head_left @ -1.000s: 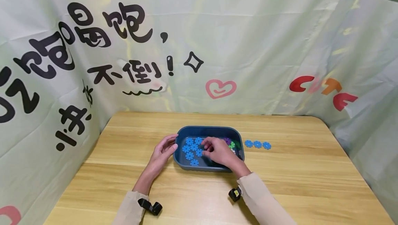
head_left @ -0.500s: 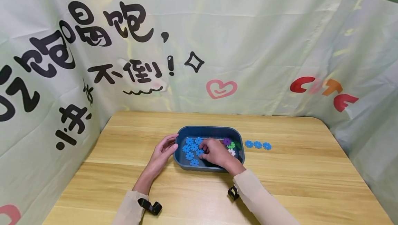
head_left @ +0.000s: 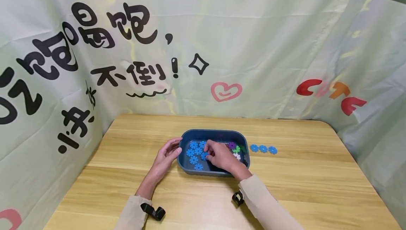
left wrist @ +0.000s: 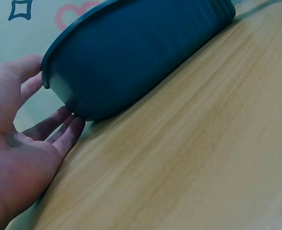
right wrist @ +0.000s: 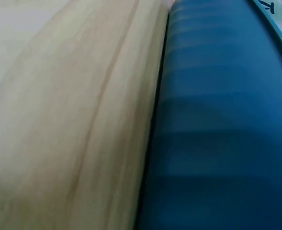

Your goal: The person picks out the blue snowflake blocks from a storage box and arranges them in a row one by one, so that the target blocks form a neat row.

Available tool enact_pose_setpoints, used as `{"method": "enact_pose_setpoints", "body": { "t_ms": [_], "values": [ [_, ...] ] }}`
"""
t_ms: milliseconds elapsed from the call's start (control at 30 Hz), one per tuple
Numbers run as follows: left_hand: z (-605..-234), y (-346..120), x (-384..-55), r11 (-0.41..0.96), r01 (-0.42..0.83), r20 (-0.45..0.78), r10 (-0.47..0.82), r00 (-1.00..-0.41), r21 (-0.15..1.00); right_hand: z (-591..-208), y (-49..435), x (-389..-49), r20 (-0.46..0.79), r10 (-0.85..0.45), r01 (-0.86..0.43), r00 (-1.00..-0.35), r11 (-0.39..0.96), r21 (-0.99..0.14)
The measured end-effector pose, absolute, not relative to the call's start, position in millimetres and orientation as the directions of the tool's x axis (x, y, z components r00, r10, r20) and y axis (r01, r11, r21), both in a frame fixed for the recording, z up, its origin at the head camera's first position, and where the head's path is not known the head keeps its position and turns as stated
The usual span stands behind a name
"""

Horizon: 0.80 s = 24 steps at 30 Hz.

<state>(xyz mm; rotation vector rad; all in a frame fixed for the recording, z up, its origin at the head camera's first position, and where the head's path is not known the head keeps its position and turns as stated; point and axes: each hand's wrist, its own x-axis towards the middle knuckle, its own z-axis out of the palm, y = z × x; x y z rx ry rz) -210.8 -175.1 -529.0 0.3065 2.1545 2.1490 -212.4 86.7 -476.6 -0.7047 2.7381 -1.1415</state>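
In the head view a dark blue tray (head_left: 213,172) holds several light blue snowflake discs (head_left: 193,160) in its left part. At the tray's right end lie a purple disc (head_left: 232,145), a green disc (head_left: 236,149) and a white disc (head_left: 237,156). My right hand (head_left: 222,155) reaches into the tray, with thumb and index finger curled at one blue disc (head_left: 204,156), which they seem to pinch. My left hand (head_left: 166,154) touches the tray's left end with fairly straight fingers. The left wrist view shows fingertips (left wrist: 73,127) against the tray's outer wall (left wrist: 131,62).
Three more blue discs (head_left: 263,149) lie in a row on the wooden table (head_left: 304,180), right of the tray. A printed cloth (head_left: 253,46) hangs behind and beside the table. Only the table and the tray's ribbed side (right wrist: 222,115) show in the right wrist view.
My right hand first shifted slightly left and down onto the blue disc, then a little back to the right, the disc shifting with it. My left hand stays at the tray.
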Motion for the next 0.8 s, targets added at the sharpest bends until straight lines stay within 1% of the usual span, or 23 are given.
{"method": "enact_pose_setpoints", "body": {
  "t_ms": [200, 433, 667, 800],
  "values": [
    [-530.4, -175.6, -210.2, -0.015, 0.076, 0.077, 0.207, -0.975, 0.997, -472.5, 90.8, -212.2, 0.138, -0.427, -0.381, -0.894, 0.562, -0.734],
    [-530.0, -176.1, -208.8, -0.013, 0.077, 0.078, 0.208, -0.975, 0.997, -460.1, 102.8, -205.7, 0.147, -0.393, -0.328, -0.908, 0.445, -0.833],
    [-530.0, -176.0, -210.0, -0.014, 0.075, 0.076, 0.209, -0.975, 0.997, -450.0, 118.3, -196.6, 0.213, -0.359, -0.351, -0.909, 0.38, -0.856],
    [-530.3, -176.3, -211.0, -0.012, 0.075, 0.076, 0.205, -0.976, 0.997, -444.4, 126.6, -191.7, 0.23, -0.34, -0.349, -0.912, 0.35, -0.869]
  ]
}}
